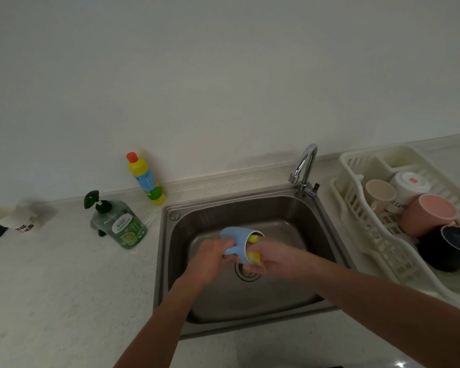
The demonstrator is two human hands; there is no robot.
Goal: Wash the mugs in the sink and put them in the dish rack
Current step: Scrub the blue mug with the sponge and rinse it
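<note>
Over the steel sink [314,216] my left hand [213,257] grips a light blue mug [239,236] by its handle, the mug lying on its side with its mouth to the right. My right hand [274,257] holds a yellow sponge [254,254] pushed into the mug's mouth. The white dish rack [356,208] stands right of the sink. In it are a cream mug [380,193], a white mug [409,187], a pink mug [428,215] and a dark navy mug [449,248].
A chrome tap [304,168] rises at the sink's back right corner. On the speckled counter at left stand a green pump soap bottle [122,224] and a yellow bottle with a red cap [145,179]. A crumpled bag [14,221] lies at far left.
</note>
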